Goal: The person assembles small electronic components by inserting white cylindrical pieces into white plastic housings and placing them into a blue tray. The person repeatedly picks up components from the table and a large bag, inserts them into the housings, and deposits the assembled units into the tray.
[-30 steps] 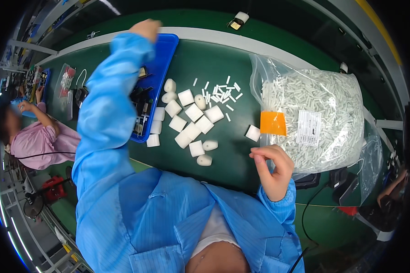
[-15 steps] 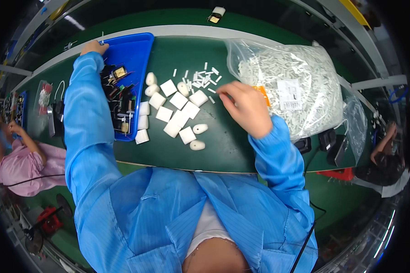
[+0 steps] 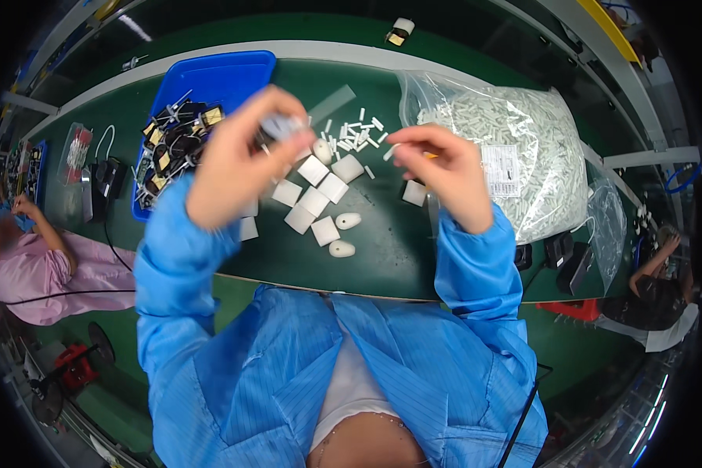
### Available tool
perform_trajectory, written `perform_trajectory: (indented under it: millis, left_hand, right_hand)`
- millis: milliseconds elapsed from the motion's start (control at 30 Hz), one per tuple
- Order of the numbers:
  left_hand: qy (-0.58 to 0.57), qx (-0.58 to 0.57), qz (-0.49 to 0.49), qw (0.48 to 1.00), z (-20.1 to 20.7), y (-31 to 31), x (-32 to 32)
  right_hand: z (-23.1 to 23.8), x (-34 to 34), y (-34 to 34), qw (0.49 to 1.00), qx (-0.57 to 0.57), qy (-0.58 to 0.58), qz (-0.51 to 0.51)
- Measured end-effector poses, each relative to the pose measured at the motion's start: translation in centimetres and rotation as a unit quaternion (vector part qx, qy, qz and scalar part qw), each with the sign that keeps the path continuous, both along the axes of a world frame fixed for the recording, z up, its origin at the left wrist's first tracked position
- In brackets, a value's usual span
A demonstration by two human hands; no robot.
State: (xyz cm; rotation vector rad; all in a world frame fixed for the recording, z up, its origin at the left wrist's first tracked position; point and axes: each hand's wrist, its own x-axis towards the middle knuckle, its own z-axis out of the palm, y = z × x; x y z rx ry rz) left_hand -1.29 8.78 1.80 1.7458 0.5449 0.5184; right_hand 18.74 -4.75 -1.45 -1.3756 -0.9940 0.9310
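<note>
My left hand [image 3: 246, 160], blurred by motion, is closed on a small grey part with a thin rod [image 3: 337, 101] that smears into a streak. It hovers over the right side of a blue tray [image 3: 222, 69] and the nearest white blocks. My right hand [image 3: 448, 171] pinches a short white tube [image 3: 391, 151] between thumb and fingertips, left of a big clear bag [image 3: 515, 210] of such tubes. Several loose white tubes [image 3: 357, 140] lie between the hands. In the tray sit many dark parts with metal rods [image 3: 171, 144], partly covered by my left hand.
White square blocks [image 3: 313, 201] and oval white pieces [image 3: 342, 249] lie mid-table. One more block [image 3: 414, 193] sits under my right hand. Black devices [image 3: 558, 249] stand near the bag. At far left are a small clear box [image 3: 78, 152] and a person in pink [image 3: 35, 273].
My left hand has swung from the tray's far left corner rightward and nearer, carrying the rod part. My right hand has shifted slightly right and now pinches a white tube.
</note>
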Motion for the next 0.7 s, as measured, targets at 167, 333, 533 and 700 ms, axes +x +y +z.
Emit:
perform_trajectory:
  millis: [167,333,533,700]
  left_hand:
    - [-0.007,0.043,-0.011,0.999,0.1,-5.9,0.6]
    - [0.037,0.068,-0.012,0.997,0.6,-6.6,2.1]
    - [0.058,0.106,-0.018,0.993,0.3,-6.6,2.9]
    - [0.069,0.107,-0.022,0.992,0.5,-6.8,3.2]
  right_hand:
    - [3.5,0.0,-2.8,0.987,0.138,0.075,-0.008]
    - [2.8,0.7,-4.0,0.982,0.169,0.078,-0.008]
    - [2.2,1.3,-4.3,0.984,0.17,0.053,-0.017]
    - [1.9,1.4,-4.2,0.987,0.153,0.035,-0.017]
